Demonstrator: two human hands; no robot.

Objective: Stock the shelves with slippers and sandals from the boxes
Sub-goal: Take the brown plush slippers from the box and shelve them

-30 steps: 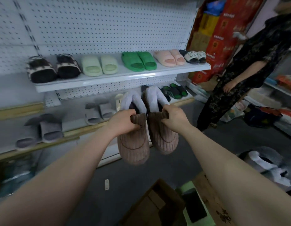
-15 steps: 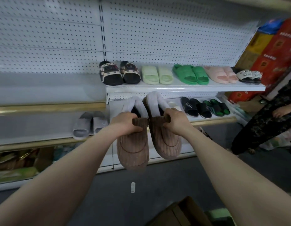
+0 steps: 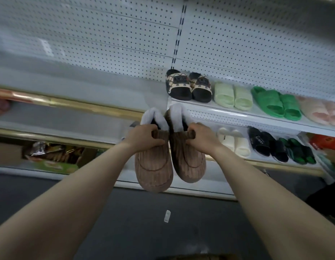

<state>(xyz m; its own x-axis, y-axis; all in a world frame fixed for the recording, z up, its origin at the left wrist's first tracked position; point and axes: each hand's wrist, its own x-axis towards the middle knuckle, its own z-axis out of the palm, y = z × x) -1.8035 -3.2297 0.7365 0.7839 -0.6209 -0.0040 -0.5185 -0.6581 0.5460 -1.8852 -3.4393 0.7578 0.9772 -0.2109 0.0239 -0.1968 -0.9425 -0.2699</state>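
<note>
Here, a pair of brown ribbed slippers with pale fleece lining hangs in mid-air in front of the shelving, toes pointing down. The left hand (image 3: 144,136) grips the left slipper (image 3: 153,166) at the top edge of its upper, fingers curled inside the opening and thumb pressed on the outside. The right hand (image 3: 202,137) holds the right slipper (image 3: 189,160) the same way. The two slippers hang side by side, their inner edges close together or touching.

Behind them to the right, the upper shelf (image 3: 238,113) carries a row of pairs: black slides with checked straps (image 3: 189,86), pale green slides (image 3: 232,95), bright green slides (image 3: 275,104) and blurred pink slippers (image 3: 320,112). On the lower shelf (image 3: 266,164) stand cream slides (image 3: 235,141), black slides with white lettering (image 3: 264,144) and dark green slides (image 3: 299,152).

A white pegboard panel (image 3: 256,44) backs the shelves. To the left, gold-edged shelves (image 3: 69,106) run across, with packaged goods (image 3: 50,153) underneath, too blurred to name. A small white tag (image 3: 167,215) lies on the dark grey floor (image 3: 125,222) below the slippers.
</note>
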